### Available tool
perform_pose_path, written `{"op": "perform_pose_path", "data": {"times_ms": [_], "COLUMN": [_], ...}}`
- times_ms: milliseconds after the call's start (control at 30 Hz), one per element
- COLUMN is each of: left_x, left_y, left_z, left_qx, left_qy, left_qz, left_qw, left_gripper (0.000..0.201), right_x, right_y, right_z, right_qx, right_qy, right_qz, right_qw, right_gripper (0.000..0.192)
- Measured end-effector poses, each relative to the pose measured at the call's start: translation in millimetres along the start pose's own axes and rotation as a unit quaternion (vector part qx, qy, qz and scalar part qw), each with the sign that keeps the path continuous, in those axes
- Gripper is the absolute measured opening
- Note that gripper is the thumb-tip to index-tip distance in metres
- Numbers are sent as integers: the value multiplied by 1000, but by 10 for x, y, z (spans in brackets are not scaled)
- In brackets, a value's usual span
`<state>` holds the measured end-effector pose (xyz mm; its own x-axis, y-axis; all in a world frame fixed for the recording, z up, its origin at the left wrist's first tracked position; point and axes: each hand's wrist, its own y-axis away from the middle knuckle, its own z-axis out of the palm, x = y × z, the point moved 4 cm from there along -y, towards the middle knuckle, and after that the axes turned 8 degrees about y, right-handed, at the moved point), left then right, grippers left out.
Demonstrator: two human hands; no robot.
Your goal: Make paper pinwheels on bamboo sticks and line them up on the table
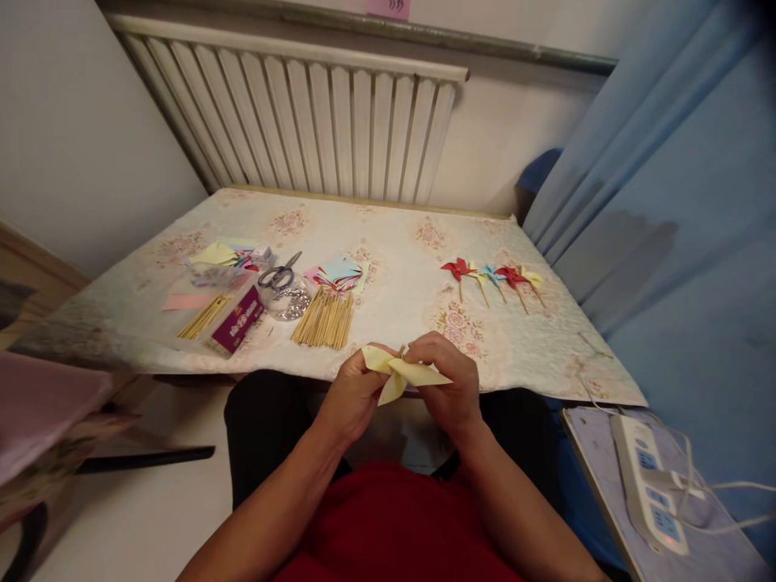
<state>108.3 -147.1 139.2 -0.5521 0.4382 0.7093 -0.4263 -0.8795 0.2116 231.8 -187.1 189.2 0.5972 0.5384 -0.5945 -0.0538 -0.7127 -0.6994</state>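
A pale yellow paper pinwheel (397, 373) is held over my lap, just off the table's front edge. My left hand (353, 394) pinches its left side between thumb and fingers. My right hand (447, 380) grips its right side, fingers curled behind the paper. The tip of a thin stick (401, 351) shows behind the pinwheel; the rest of it is hidden. Close to my left hand on the table lies a bundle of wooden sticks (323, 318), with a stack of coloured paper pieces (339, 275) just behind it.
Scissors (279, 277) lie by a clear bag of small metal pieces (288, 301). A purple-and-white box (238, 319) with sticks stands left. Finished pinwheels, including a red one (459, 269), lie in a row at right. A power strip (651, 485) with cables sits on a side surface.
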Motion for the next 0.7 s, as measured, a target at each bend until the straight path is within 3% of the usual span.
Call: {"op": "perform_pose_path", "data": {"times_ms": [400,700], "left_x": [4,15], "left_y": [0,-8], "left_z": [1,-77], "left_qx": [-4,-8], "left_qy": [-17,-89], "left_qz": [17,56], "left_qw": [1000,994], "left_gripper": [26,23], "right_x": [39,50], "right_y": [0,-6], "right_z": [8,17], "right_qx": [-14,-27], "right_qy": [-26,-54], "right_qz": [40,61], "right_qw": [999,996], "right_gripper": [4,5]}}
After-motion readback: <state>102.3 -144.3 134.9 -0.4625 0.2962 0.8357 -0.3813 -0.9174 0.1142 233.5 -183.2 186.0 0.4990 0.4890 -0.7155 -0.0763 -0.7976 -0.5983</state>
